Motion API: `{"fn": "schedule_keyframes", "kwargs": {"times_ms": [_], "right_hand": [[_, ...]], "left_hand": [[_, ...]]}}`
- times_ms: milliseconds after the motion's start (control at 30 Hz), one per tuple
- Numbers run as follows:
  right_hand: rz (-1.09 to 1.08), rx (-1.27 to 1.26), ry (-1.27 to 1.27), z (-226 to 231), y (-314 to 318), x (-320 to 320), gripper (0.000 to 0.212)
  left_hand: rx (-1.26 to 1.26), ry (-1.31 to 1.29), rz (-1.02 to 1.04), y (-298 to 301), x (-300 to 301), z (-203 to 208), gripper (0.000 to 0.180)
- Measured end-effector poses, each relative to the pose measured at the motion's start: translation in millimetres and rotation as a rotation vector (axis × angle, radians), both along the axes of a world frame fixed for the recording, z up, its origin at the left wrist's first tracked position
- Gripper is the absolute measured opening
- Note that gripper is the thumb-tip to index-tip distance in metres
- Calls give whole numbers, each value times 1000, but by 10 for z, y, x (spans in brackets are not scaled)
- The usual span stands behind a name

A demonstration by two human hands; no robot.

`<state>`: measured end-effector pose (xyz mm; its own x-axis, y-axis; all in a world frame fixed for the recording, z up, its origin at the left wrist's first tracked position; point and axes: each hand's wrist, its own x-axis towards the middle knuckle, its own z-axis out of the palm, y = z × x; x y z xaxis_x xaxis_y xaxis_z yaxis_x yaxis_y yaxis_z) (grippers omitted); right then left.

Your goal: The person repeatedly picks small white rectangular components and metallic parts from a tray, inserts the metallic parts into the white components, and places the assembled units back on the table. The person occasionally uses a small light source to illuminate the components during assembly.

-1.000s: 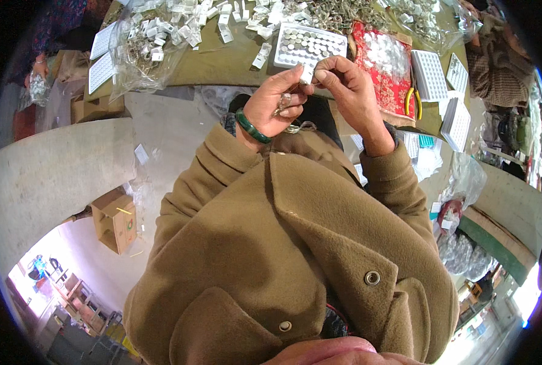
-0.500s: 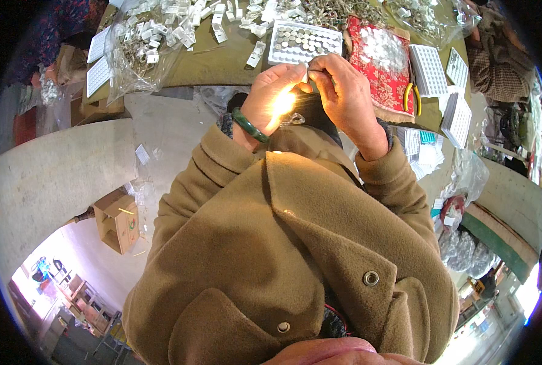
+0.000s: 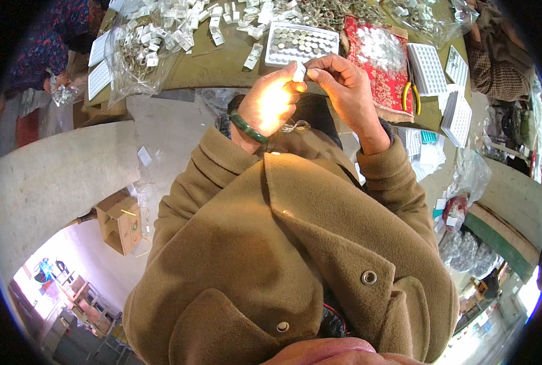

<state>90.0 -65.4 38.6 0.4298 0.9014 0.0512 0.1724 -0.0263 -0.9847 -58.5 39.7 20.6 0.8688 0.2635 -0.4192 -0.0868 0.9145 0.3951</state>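
Observation:
My left hand (image 3: pixel 263 106), with a dark green bangle at its wrist, pinches a small white plastic piece (image 3: pixel 299 72) between thumb and finger. A strong yellow-white glow lights its palm and washes out detail. Close beside the piece, my right hand (image 3: pixel 347 85) has thumb and forefinger pressed together; whatever lies between them is too small to make out. Just beyond both hands on the table is a white tray (image 3: pixel 273 59) with rows of round silvery button cells (image 3: pixel 301 40). A loose white plastic part (image 3: pixel 253 56) lies left of the tray.
Many white plastic parts (image 3: pixel 182 38) and a clear bag (image 3: pixel 128 67) cover the table's left. A red patterned cloth (image 3: pixel 385 85), yellow-handled pliers (image 3: pixel 412 97) and stacked white trays (image 3: pixel 428 68) lie right. A cardboard box (image 3: pixel 118 222) stands on the floor.
My hands have drawn slightly apart, and the white piece in my left fingers now shows more fully. A person's hand and clear plastic have come into view at the far left.

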Motion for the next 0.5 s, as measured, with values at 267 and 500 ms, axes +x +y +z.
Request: {"fn": "schedule_keyframes", "kwargs": {"times_ms": [267, 500], "right_hand": [[25, -152, -201, -37, -3, 48, 8], [68, -65, -124, 37, 10, 70, 7]], "left_hand": [[187, 95, -43, -49, 44, 55, 23], [41, 121, 9, -12, 33, 39, 22]]}}
